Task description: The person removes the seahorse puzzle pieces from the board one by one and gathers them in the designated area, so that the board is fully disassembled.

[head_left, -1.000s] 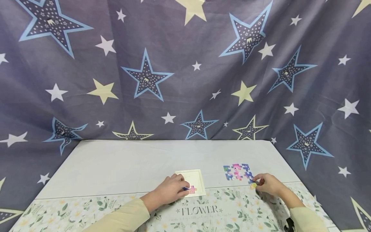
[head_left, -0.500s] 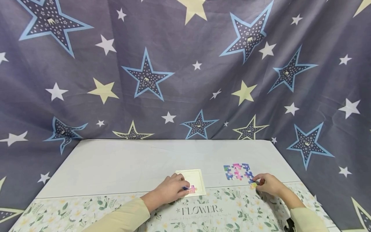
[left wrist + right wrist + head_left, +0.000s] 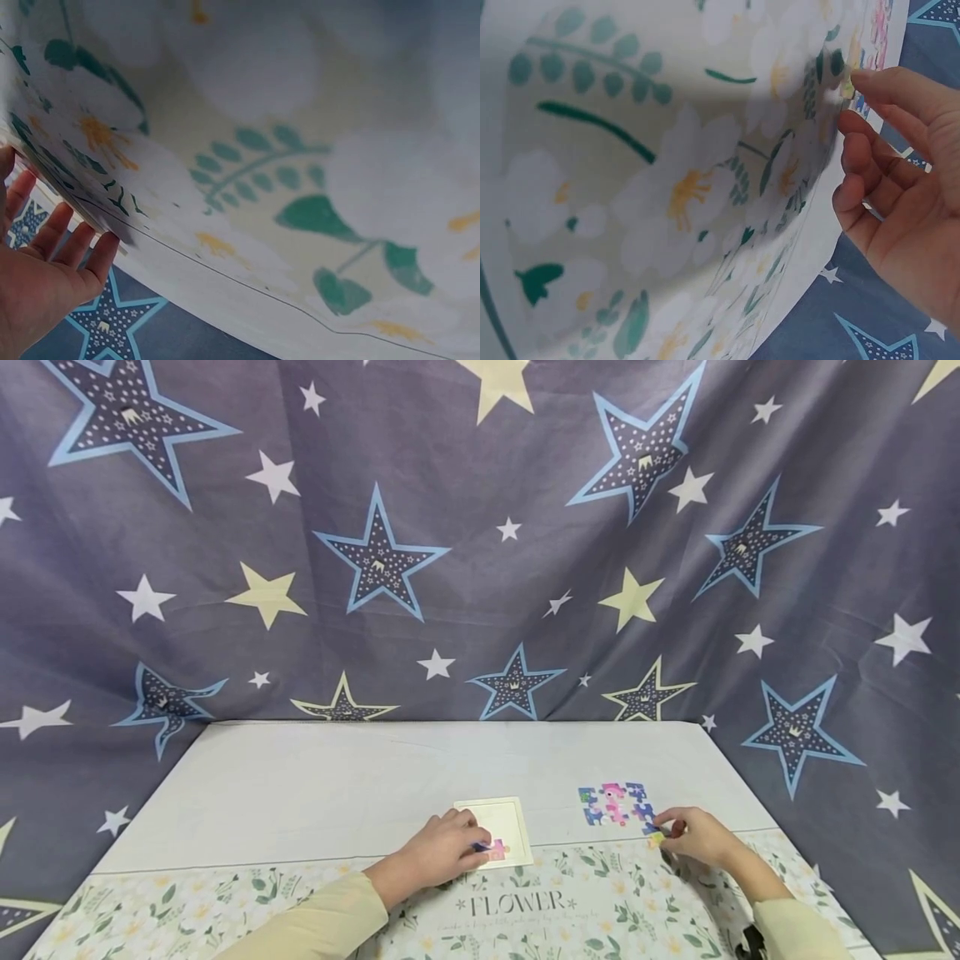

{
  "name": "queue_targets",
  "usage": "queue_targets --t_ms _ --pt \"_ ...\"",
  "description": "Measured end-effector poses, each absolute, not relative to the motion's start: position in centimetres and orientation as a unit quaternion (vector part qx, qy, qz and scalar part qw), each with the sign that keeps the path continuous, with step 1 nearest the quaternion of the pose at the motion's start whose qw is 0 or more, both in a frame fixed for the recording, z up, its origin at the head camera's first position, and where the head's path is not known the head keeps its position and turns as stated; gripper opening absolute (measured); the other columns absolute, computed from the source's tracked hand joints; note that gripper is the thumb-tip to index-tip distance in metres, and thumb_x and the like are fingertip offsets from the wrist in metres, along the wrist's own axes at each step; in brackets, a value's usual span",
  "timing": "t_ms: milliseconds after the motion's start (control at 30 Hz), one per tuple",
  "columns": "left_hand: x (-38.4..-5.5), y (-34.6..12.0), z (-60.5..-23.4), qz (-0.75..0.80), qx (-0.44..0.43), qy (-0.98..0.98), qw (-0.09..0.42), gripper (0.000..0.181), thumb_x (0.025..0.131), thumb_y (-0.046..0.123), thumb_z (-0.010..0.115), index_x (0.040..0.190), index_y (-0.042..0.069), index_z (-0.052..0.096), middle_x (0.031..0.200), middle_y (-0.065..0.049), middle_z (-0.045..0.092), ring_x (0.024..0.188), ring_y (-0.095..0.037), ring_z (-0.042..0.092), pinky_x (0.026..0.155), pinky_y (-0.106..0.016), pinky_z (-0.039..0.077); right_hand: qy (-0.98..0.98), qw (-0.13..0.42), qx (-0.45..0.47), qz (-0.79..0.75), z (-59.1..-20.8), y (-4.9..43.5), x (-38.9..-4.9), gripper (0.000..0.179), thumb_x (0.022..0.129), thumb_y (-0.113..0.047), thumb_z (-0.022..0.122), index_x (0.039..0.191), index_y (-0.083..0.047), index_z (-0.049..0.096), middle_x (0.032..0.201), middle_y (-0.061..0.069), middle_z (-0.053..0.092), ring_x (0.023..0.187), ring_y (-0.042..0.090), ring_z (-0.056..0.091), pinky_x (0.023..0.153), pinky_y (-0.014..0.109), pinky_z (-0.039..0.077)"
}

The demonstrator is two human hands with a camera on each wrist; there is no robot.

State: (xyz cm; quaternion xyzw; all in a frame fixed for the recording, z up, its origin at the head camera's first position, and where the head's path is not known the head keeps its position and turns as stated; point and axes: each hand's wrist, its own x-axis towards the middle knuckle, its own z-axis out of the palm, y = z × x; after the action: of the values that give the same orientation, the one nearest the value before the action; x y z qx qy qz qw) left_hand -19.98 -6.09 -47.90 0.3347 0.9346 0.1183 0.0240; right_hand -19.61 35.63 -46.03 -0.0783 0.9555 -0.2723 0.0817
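In the head view my left hand [image 3: 444, 850] is over the left side of a pale square puzzle tray [image 3: 513, 817]. Its thumb and index finger pinch a dark blue puzzle piece [image 3: 481, 847], mostly covered by the hand. Beside it in the tray lies a pink puzzle section [image 3: 498, 850]. Farther right, my right hand [image 3: 697, 837] has thumb and index finger around a blue-and-yellow puzzle piece [image 3: 655, 838], partly hidden by the fingertips. In the right wrist view a fingertip meets its yellow part [image 3: 847, 85]; the other fingers are curled.
Several colourful puzzle pieces [image 3: 613, 805] with a pink figure lie grouped just left of my right hand. The table's cloth [image 3: 330, 793] is plain white at the back and flowered in front. A dark star-patterned curtain [image 3: 465, 568] hangs behind and at both sides.
Both hands stay in nearly the same place. The right fingertips shift very slightly at the blue-and-yellow puzzle piece; the tray and the grouped pieces have not moved.
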Motion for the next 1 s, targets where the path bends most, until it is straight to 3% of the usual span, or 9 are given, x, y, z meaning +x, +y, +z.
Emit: queue_targets --t_ms 667,1000 --pt "-19.9 -6.2 -48.1 0.116 0.330 0.936 0.025 0.035 0.093 0.051 0.047 0.117 0.030 0.062 0.112 0.005 0.056 0.100 -0.011 0.049 0.078 -0.035 0.041 0.938 0.047 -0.149 -0.310 -44.9 31.1 -20.3 0.029 0.085 -0.013 0.066 0.109 0.003 0.064 0.079 0.003 0.058 0.058 0.007 0.044 0.048 0.023 0.041" --pt "-19.9 -6.3 -48.0 0.119 0.334 0.935 0.024 0.035 0.093 0.049 0.048 0.117 0.029 0.062 0.113 0.005 0.056 0.100 -0.012 0.049 0.078 -0.035 0.041 0.924 0.040 -0.179 -0.335 -45.4 28.4 -20.9 0.028 0.085 -0.016 0.068 0.108 0.000 0.066 0.081 0.003 0.059 0.063 0.009 0.045 0.054 0.023 0.041"
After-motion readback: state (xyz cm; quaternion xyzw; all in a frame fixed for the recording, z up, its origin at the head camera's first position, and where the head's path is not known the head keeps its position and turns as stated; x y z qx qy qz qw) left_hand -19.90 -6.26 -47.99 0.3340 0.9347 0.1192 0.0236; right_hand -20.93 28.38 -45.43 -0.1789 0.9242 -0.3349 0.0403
